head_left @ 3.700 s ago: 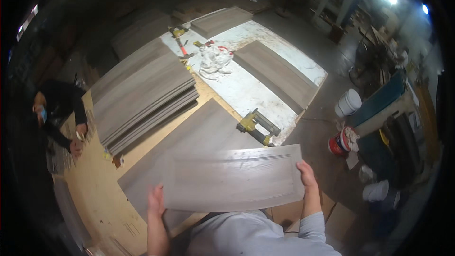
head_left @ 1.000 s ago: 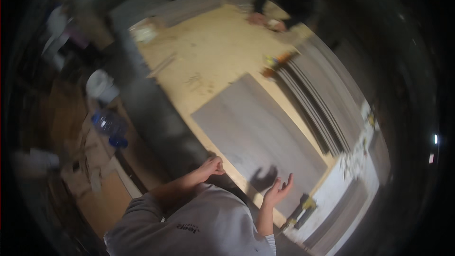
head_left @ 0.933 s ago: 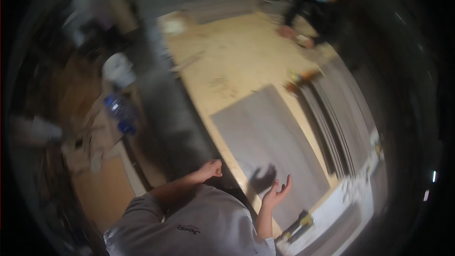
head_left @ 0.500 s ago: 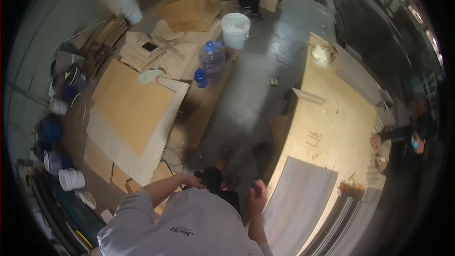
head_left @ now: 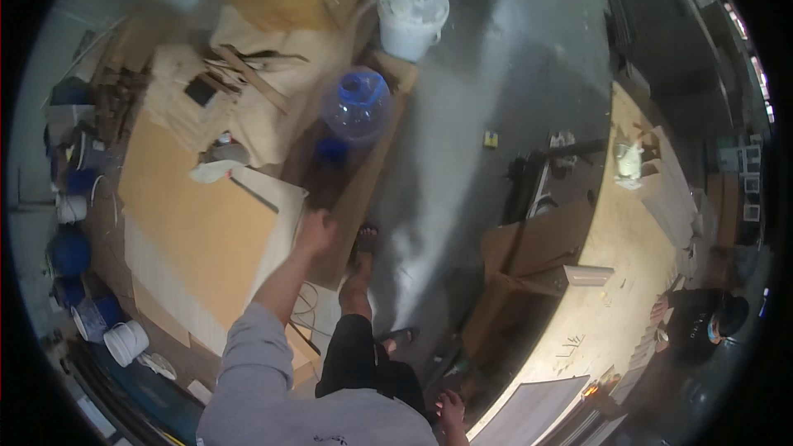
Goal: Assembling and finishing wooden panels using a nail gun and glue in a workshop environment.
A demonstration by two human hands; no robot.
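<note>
From the person's head, a wide fisheye view looked steeply down and forward, close above the left hand [head_left: 316,234] and right hand [head_left: 451,407], reaching past them to the floor [head_left: 454,128] ahead and the table [head_left: 634,235] rightward.

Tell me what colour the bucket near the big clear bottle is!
White; the bucket shows best in the head view.

No readable text, only unclear dark print [head_left: 330,439] on the grey shirt [head_left: 351,415]

Flat boards [head_left: 198,215], a white bucket [head_left: 410,33] and a grey panel [head_left: 529,411] at the near edge of the tabletop [head_left: 625,235] mark a woodworking workshop.
</note>
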